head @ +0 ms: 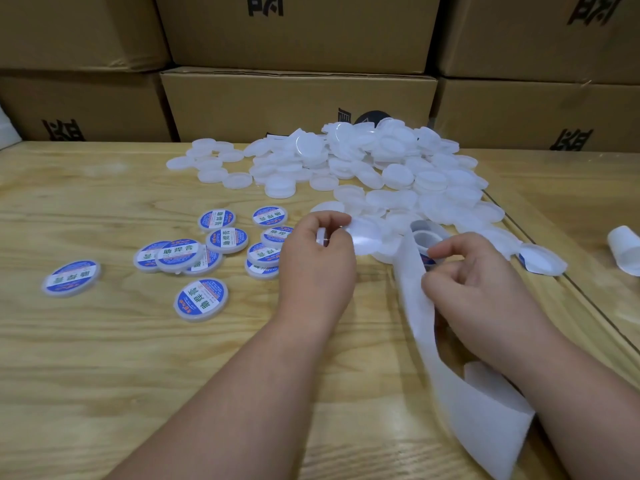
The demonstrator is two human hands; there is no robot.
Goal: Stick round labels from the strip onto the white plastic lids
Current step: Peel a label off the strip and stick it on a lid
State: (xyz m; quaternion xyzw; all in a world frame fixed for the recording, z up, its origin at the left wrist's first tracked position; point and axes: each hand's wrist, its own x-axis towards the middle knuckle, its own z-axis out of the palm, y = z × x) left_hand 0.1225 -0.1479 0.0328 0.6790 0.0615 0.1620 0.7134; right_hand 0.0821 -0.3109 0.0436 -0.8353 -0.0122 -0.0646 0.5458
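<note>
left hand (317, 268) pinches a bare lid (323, 236) | right hand (481, 289) grips the label strip (415, 289) | labelled lids (204, 251) lie left

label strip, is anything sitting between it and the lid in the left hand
Nothing visible does. The left hand holds a blank lid just left of the label strip in the right hand; only bare table lies between the hands.

Heap of plain round white plastic lids (363, 161) lies far centre, unlabelled. Eleven or so lids bearing blue-and-white round labels (202, 299) lie scattered left, faces up. White backing strip (436, 344) trails toward the near right edge.
</note>
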